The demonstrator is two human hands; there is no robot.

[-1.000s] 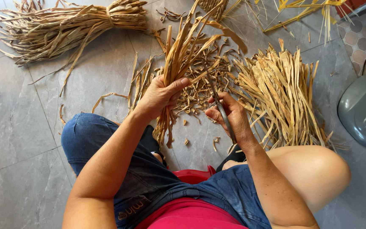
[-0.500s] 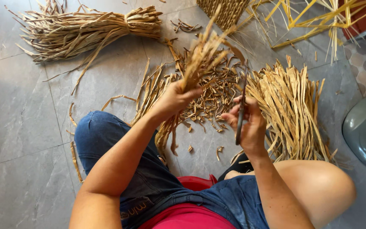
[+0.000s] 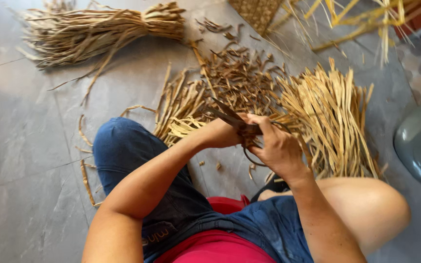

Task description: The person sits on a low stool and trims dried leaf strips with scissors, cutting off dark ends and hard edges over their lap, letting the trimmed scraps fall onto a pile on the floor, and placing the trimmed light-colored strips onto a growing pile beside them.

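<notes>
Scissors (image 3: 230, 119) mid-frame, my right hand (image 3: 278, 146) clamped round handles; left hand (image 3: 222, 134) closed beside blades, grip contents unclear, dried strips (image 3: 327, 122) behind.

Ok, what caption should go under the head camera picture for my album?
Seated on a grey floor, a person brings both hands together over dried leaf strips, the right hand holding scissors.

Left hand (image 3: 220, 134) seemingly hidden behind right hand (image 3: 276, 146).

Both hands (image 3: 249, 139) grip scissors (image 3: 230, 117) w/ dried strips (image 3: 181, 129) over floor (image 3: 20, 146).
</notes>
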